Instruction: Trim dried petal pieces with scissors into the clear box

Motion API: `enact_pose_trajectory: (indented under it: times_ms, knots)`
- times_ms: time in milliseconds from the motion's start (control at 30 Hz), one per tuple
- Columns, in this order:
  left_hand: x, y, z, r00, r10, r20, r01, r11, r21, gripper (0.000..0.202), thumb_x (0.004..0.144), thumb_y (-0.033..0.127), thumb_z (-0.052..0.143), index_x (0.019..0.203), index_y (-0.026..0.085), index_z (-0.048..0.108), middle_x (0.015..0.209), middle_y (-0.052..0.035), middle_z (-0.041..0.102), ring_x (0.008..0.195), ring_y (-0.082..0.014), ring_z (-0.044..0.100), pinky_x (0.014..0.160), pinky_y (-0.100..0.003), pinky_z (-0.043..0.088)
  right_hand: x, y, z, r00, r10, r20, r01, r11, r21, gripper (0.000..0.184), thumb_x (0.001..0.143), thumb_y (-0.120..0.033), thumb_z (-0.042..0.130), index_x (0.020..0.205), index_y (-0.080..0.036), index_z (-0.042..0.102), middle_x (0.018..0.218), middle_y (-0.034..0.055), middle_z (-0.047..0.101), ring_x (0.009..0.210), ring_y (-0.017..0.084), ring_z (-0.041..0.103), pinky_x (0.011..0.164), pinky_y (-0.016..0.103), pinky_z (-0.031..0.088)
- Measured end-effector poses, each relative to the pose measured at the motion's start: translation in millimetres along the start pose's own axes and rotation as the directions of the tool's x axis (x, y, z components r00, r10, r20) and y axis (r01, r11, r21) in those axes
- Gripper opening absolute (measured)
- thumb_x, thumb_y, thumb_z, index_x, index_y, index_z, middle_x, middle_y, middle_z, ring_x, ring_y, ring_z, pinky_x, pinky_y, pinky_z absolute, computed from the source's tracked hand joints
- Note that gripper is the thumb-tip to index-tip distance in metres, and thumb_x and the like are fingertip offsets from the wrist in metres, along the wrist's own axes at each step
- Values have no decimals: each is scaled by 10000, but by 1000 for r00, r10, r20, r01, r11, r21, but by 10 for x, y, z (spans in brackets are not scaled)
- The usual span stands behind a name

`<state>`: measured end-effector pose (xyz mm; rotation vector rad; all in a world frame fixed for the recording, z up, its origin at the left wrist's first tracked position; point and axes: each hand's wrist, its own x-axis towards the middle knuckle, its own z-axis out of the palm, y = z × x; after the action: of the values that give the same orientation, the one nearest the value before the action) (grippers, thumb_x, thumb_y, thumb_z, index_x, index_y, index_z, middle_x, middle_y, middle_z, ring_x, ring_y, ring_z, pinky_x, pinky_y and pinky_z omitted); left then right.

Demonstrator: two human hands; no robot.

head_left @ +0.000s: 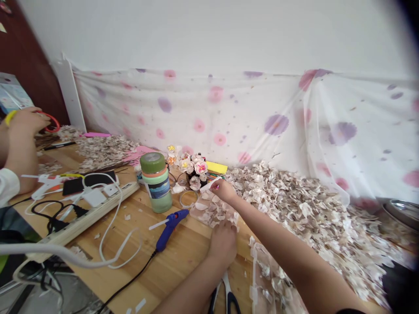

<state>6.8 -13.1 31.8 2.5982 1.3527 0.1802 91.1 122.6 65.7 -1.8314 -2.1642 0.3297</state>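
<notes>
My right hand [224, 190] reaches forward, its fingers pinching a thin white piece like paper [208, 185]. Nearer to me, my left hand [224, 240] is closed, fingertips curled down at the near edge of a clear plastic tray [193, 213] with pale dried petals [216, 209] in it. Whatever those fingers hold is hidden. Black-handled scissors [228, 288] lie beneath my left wrist. To the left rests a blue glue gun [170, 226] with a white glue stick. Behind my right hand stand several handmade flowers [196, 166], and a roll of tape [189, 199] lies nearby.
A green bottle [156, 183] stands left of centre. A power strip [88, 218] with cables and a white glue gun [46, 185] lies further left. Petals [304, 209] are heaped at right, beside another clear tray [254, 279]. Another person's hand [28, 120] holds red-handled scissors [54, 123].
</notes>
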Motion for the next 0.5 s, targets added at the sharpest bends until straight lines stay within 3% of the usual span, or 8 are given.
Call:
enact_pose_trajectory:
  times_ms: [200,500]
  knots:
    - [-2,-35,-41,996,-83,-21,84,996,33,382,794,17,422,1115,100,612,1140,-163,597,1080,-303,535,876,-415,465,-214,321,-151,995,104,-3,-104,995,-1,245,924,-312,571,1107,-152,604,1141,79,616,1000,215,610,862,430,513]
    - [-62,109,59,993,114,-4,-114,993,-21,351,775,70,456,1076,115,633,1121,-134,613,1093,-289,534,924,-416,460,-409,373,-205,984,142,111,-146,989,26,230,924,-313,572,1088,-157,615,1122,71,626,967,205,620,843,409,524]
